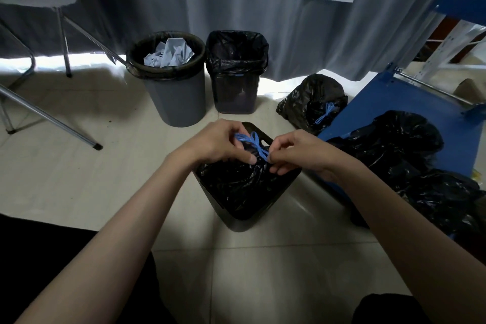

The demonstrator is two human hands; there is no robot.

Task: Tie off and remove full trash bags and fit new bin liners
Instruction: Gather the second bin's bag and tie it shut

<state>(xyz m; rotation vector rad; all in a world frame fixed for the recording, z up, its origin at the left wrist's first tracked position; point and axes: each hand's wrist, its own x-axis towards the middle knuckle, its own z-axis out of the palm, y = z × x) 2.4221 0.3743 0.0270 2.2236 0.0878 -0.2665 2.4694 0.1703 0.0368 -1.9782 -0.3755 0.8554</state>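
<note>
1. Both hands pinched the blue string (252,142): left hand (221,143), right hand (297,151).
2. Under them, the black bag (236,187) filled its bin (236,221).
3. Beyond them, a round bin (176,97) held paper (168,55).
4. Bare floor (105,179) lay left.

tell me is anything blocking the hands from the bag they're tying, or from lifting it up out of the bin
Nothing visible. The left hand and right hand already pinch the blue drawstring on the black bag, and the space above its dark bin is open.
</note>
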